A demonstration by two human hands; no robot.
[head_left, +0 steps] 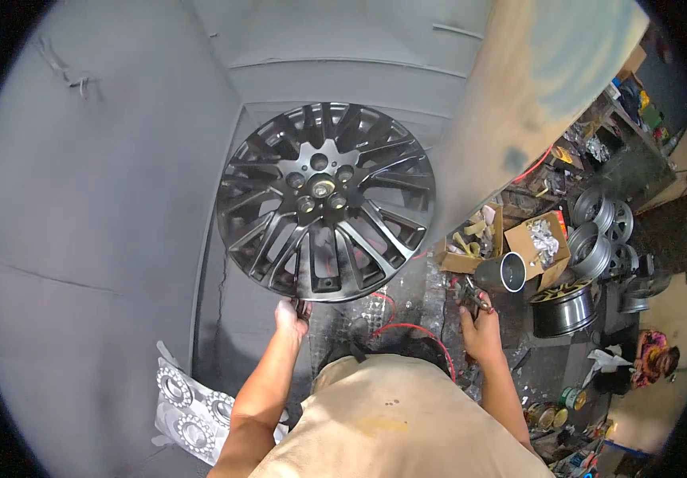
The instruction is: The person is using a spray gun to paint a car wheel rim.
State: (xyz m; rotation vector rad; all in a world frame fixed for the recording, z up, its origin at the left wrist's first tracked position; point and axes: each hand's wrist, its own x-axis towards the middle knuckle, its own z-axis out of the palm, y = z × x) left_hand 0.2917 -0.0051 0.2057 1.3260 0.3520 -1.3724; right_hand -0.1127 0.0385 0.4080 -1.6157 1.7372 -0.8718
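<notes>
A dark multi-spoke alloy wheel [323, 159] fills the middle of the view, tilted with its face toward me, glossier on some lower spokes. My left hand [291, 320] is closed at the wheel's lower edge, around a dark part that I cannot make out clearly, perhaps of a support under it. Below and right of the wheel, my right hand [480, 328] grips a spray gun [471, 293] with a dark cup [493, 274] on it, held apart from the wheel.
Grey booth walls [96, 199] stand left and behind. A pale pillar [543, 72] rises at right, beside cardboard boxes [541, 239], loose rims [590, 255] and a cluttered bench [614, 139]. Red hose [414, 329] lies below. A seated person [650, 358] is at far right. Patterned sheets [184, 422] lie lower left.
</notes>
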